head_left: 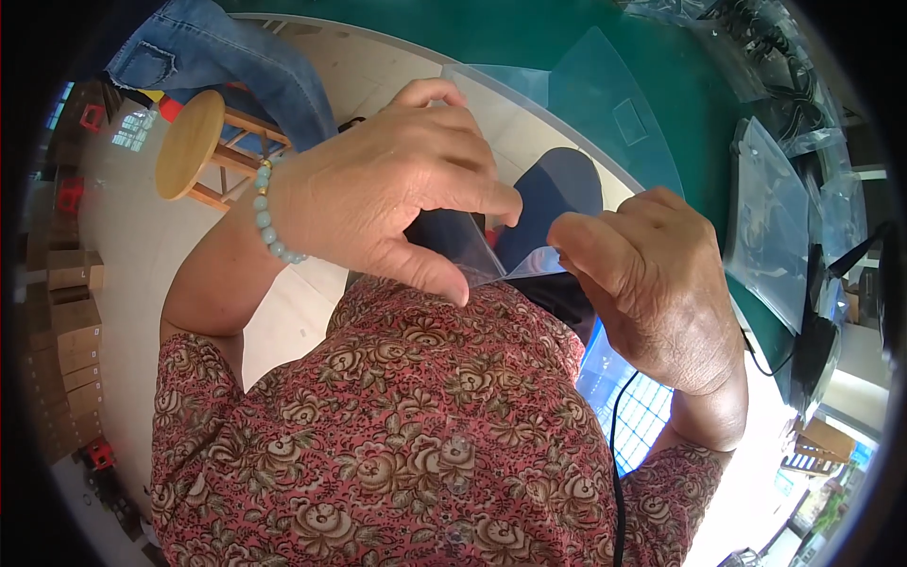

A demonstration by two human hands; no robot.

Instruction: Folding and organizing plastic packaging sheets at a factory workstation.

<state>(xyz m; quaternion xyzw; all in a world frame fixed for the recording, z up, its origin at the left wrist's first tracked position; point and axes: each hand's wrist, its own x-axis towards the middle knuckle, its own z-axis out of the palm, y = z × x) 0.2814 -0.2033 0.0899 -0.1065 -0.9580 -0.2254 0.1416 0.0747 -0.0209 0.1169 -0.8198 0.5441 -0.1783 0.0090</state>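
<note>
A clear, stiff plastic piece with flat panels and creases, like a folding box (609, 104), is held up in front of my body. My left hand (397, 184), with a pale green bead bracelet on its wrist, is curled round its left side, thumb and index finger apart. Its other fingers bend over behind the plastic and are partly hidden. My right hand (652, 274) is closed at the right side of the piece, thumb against bent fingers by a lower flap (539, 263). Between the hands, the panels meet in a corner near my chest.
The green table (694, 94) curves along the far and right side. A stack of clear plastic sheets (770, 217) and bagged black items (770, 57) lie on it. At left are a round wooden stool (194, 142), a person's jeans (231, 57) and stacked cartons (76, 340).
</note>
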